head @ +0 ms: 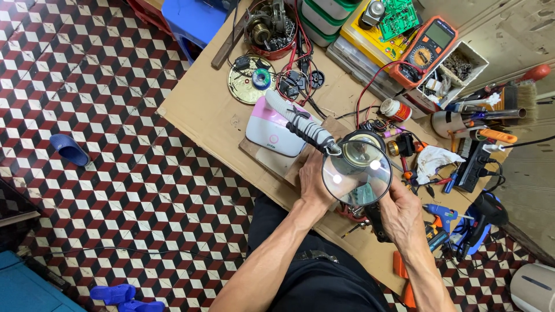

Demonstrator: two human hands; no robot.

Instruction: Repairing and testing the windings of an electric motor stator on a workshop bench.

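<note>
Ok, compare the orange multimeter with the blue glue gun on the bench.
The orange multimeter lies flat at the far side of the table, dial and screen facing up; the blue glue gun lies near the right hand. The multimeter is a broad slab with a red lead; the glue gun is smaller and pistol-shaped. Neither is held.

Matt brown cardboard is seen covering the bench (202, 110); the magnifier lens (356, 173) is glossy glass, its base (272, 134) seemingly smooth plastic.

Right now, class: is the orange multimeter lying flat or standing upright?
Lying flat: the orange multimeter rests face up on a yellow case, its screen and dial showing.
</note>
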